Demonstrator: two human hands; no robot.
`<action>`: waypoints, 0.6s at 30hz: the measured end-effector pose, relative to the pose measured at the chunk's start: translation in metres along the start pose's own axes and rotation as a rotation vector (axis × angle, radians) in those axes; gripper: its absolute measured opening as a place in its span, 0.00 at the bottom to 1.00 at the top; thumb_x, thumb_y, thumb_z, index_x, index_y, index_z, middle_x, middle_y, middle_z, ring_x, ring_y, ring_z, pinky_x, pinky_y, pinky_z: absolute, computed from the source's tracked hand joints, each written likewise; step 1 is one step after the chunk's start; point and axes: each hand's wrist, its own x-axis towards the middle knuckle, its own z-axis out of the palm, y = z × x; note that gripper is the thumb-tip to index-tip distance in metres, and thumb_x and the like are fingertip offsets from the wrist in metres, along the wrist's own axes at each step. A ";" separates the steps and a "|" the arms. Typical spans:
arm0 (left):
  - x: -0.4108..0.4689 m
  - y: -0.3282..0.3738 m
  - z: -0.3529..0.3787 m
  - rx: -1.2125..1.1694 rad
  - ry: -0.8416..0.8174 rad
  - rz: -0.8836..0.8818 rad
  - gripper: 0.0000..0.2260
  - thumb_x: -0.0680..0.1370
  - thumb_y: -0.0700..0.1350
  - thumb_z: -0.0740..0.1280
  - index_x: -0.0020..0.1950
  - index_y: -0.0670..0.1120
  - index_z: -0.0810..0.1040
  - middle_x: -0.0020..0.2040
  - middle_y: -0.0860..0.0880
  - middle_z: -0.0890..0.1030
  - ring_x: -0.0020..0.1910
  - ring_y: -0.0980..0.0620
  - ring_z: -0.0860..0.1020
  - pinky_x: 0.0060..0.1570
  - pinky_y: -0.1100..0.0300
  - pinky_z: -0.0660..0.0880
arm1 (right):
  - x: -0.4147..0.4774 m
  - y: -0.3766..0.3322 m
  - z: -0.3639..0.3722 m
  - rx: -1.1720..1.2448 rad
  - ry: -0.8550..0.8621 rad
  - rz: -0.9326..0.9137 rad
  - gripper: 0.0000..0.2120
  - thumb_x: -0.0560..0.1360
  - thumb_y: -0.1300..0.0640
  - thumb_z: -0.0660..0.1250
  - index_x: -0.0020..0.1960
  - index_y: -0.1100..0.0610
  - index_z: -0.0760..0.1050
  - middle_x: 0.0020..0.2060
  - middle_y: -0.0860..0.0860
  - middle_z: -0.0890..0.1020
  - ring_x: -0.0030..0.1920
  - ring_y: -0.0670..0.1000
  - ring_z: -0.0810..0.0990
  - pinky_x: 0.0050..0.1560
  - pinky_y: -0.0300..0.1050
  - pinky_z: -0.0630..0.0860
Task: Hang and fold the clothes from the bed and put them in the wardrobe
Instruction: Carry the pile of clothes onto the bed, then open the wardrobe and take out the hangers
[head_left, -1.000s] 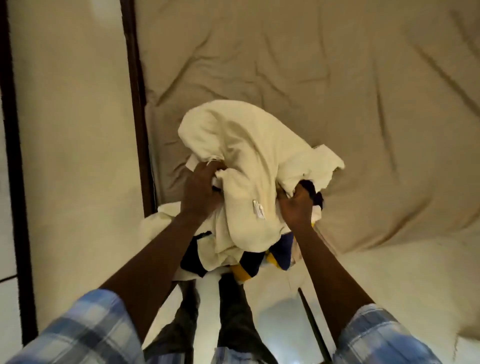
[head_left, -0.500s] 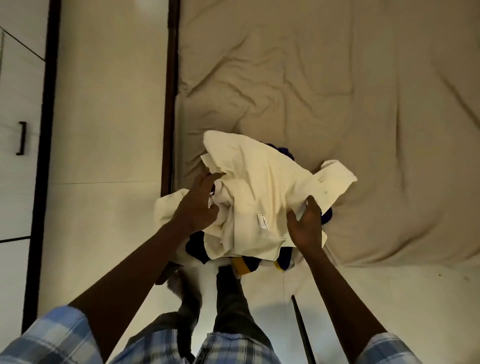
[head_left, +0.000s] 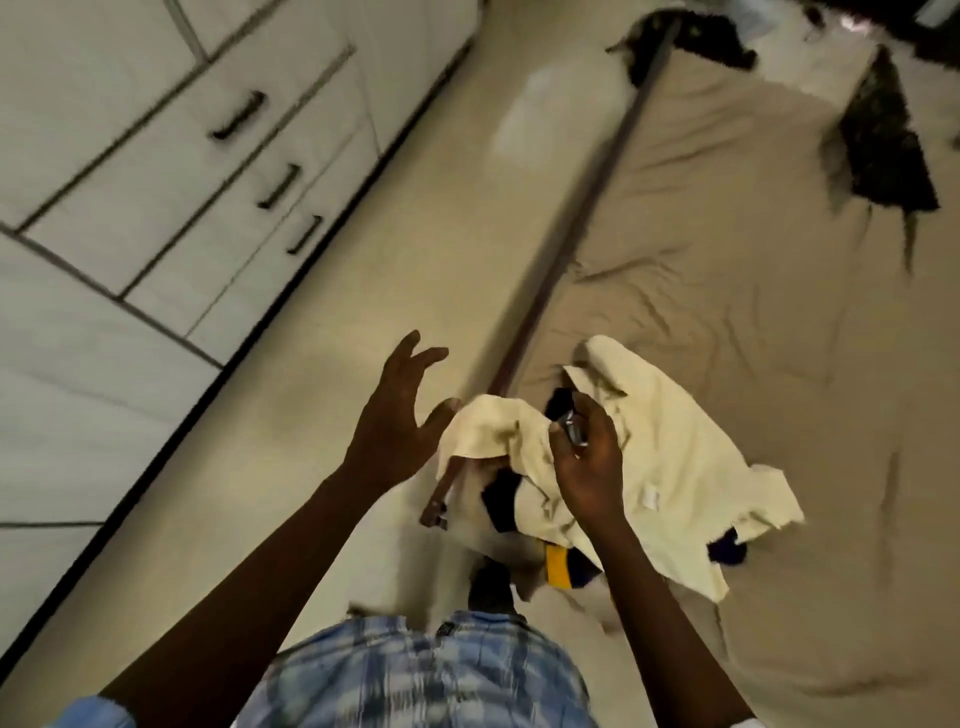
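Observation:
A cream garment (head_left: 670, 441) lies crumpled on the near corner of the bed (head_left: 737, 291), over a navy and yellow garment (head_left: 560, 567). One cream flap hangs past the bed's dark side rail (head_left: 571, 208). My left hand (head_left: 395, 415) hovers over the floor just left of that flap, fingers spread and holding nothing. Above the pile is my right hand (head_left: 587, 462), its fingers loosely curled. A small shiny thing shows at its fingertips, and I cannot tell whether it is held. The white wardrobe (head_left: 156, 171) stands at the left.
The wardrobe doors are closed, with black handles (head_left: 280, 184). A strip of pale floor (head_left: 374, 249) runs between the wardrobe and the bed. Dark garments (head_left: 878, 150) lie at the far end of the bed. My feet stand at the bed corner.
Both hands have let go of the cream garment, which now lies on the bed corner. The left hand has lifted away to the left. The view has swung toward the wardrobe.

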 end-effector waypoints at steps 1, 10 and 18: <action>-0.015 -0.010 -0.023 -0.003 0.053 -0.029 0.25 0.79 0.53 0.70 0.75 0.52 0.71 0.83 0.52 0.61 0.73 0.78 0.55 0.60 0.80 0.60 | -0.010 -0.016 0.016 0.003 -0.038 -0.031 0.19 0.81 0.56 0.70 0.69 0.46 0.72 0.69 0.51 0.75 0.66 0.49 0.76 0.58 0.34 0.76; -0.195 -0.106 -0.242 0.051 0.576 -0.251 0.24 0.79 0.54 0.71 0.75 0.53 0.72 0.82 0.54 0.62 0.77 0.69 0.59 0.66 0.79 0.57 | -0.121 -0.168 0.212 0.069 -0.548 -0.351 0.16 0.81 0.59 0.70 0.65 0.44 0.77 0.64 0.45 0.79 0.61 0.46 0.80 0.48 0.32 0.77; -0.311 -0.128 -0.386 0.164 1.004 -0.399 0.28 0.79 0.58 0.70 0.77 0.56 0.69 0.83 0.58 0.59 0.77 0.70 0.57 0.63 0.75 0.61 | -0.230 -0.300 0.345 0.030 -1.044 -0.599 0.16 0.80 0.60 0.71 0.60 0.42 0.78 0.61 0.41 0.81 0.58 0.45 0.82 0.47 0.32 0.76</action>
